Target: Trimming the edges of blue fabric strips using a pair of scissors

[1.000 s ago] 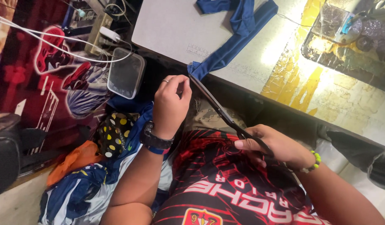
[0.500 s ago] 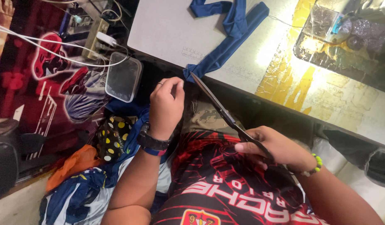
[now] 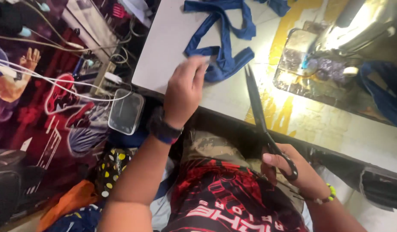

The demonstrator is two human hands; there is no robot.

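Nearest the camera, the right hand point(image 3: 293, 172) has its grip closed through the handles of long black scissors point(image 3: 261, 116), blades together and pointing up over the edge of the table point(image 3: 164, 64). They are cutting nothing at this moment — the tips lie just beside the cloth, not in it. Further out, the left hand point(image 3: 185, 92), a dark wristband point(image 3: 164, 128) on its wrist, reaches onto the table with fingers loosely spread, its grip empty, fingertips at or just short of the blue fabric strip point(image 3: 222, 47). The strip lies looped and flat on the table, apparently already cut into a narrow band; picking it up seems not yet done. Beyond, a sewing machine's lit base point(image 3: 327, 64).
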